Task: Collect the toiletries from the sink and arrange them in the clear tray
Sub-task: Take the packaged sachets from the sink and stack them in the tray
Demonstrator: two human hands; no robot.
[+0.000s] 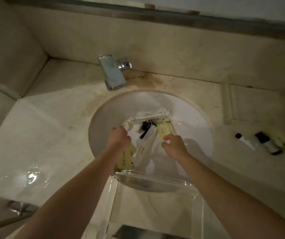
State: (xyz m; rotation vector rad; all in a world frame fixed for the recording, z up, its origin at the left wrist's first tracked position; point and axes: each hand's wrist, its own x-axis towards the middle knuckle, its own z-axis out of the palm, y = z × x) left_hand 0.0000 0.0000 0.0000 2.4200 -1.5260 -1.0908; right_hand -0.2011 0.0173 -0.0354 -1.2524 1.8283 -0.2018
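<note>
A chrome tap (pixel 112 73) with a flat square spout stands on a beige marble counter (pixel 48 128), at the seam where the counter meets the back wall. Just right of the tap, touching its base, is a round chrome knob (pixel 125 63). Left of the tap the counter runs into a corner of beige wall panels. Far above the tap, along the top of the wall, runs a dark mirror frame (pixel 172 16). Well below and left of the tap, a bright glare (pixel 32 176) shines on the polished counter.
</note>
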